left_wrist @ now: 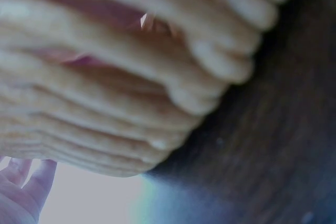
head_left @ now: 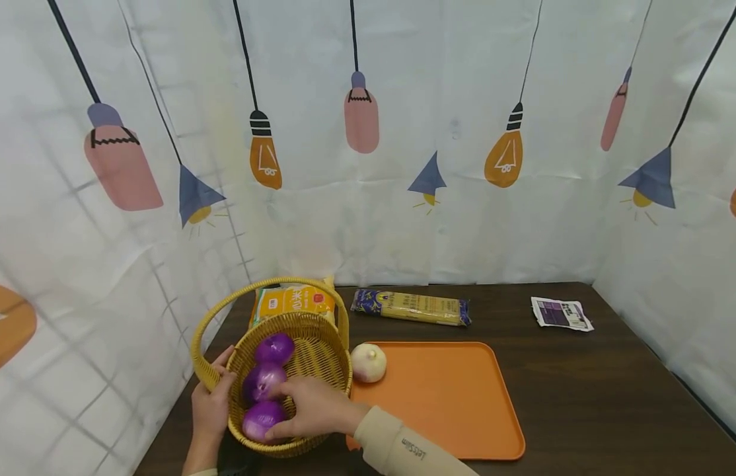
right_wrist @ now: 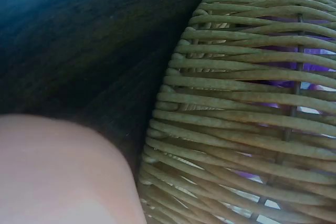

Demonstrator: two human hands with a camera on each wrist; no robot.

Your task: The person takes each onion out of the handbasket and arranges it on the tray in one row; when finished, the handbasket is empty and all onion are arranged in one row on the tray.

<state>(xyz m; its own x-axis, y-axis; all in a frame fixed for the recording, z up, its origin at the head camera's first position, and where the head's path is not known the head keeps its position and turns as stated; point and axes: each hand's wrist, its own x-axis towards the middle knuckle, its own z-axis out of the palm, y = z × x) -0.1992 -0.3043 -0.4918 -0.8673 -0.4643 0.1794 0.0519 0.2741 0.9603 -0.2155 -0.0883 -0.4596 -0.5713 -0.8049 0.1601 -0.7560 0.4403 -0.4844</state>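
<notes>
A yellow wicker basket (head_left: 317,347) with a tall hoop handle stands at the table's left side, in the head view. Three purple onions lie along its left inner wall: a far one (head_left: 275,348), a middle one (head_left: 264,381) and a near one (head_left: 263,420). My left hand (head_left: 209,404) grips the basket at its left rim, by the foot of the handle. Reaching in over the right rim, my right hand (head_left: 317,406) holds the near purple onion between thumb and fingers. In the right wrist view, purple shows through the basket's weave (right_wrist: 226,98).
Right of the basket lies an orange tray (head_left: 439,396), with a pale onion (head_left: 368,363) at its far left corner. Behind are a yellow food bag (head_left: 293,301) and a long noodle packet (head_left: 411,307). A small white-and-purple packet (head_left: 561,314) lies at the far right.
</notes>
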